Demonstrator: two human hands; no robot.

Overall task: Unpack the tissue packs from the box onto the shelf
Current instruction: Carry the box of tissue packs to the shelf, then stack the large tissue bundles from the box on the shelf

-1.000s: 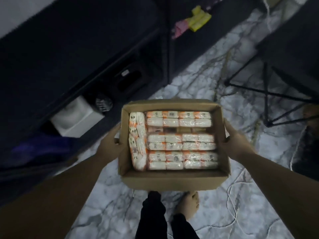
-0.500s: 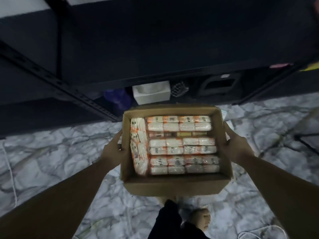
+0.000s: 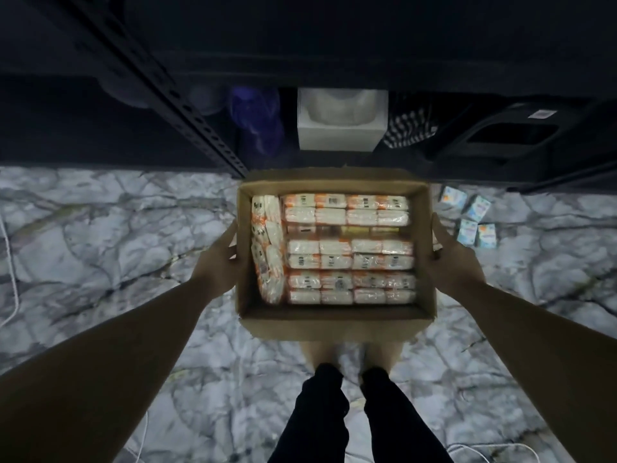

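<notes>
I carry an open cardboard box (image 3: 334, 324) in front of me, above the marble floor. It is packed with white and orange tissue packs (image 3: 349, 250): rows lying flat, and a column standing on edge along the left wall. My left hand (image 3: 220, 259) grips the box's left wall, thumb at the rim. My right hand (image 3: 450, 259) grips the right wall the same way. The dark metal shelf (image 3: 207, 135) stands straight ahead, its boards in deep shadow.
On the lowest shelf level sit a white box (image 3: 340, 120), a purple bag (image 3: 257, 123), a checked black-and-white item (image 3: 409, 128) and a black container (image 3: 507, 138). Several small blue cartons (image 3: 472, 218) lie on the floor at the right. White cables (image 3: 10, 255) run along the left and bottom right.
I have turned with the box from a slanted view to face the shelf squarely. The shelf's lowest level and the floor cartons have come into view. Both hands keep their hold.
</notes>
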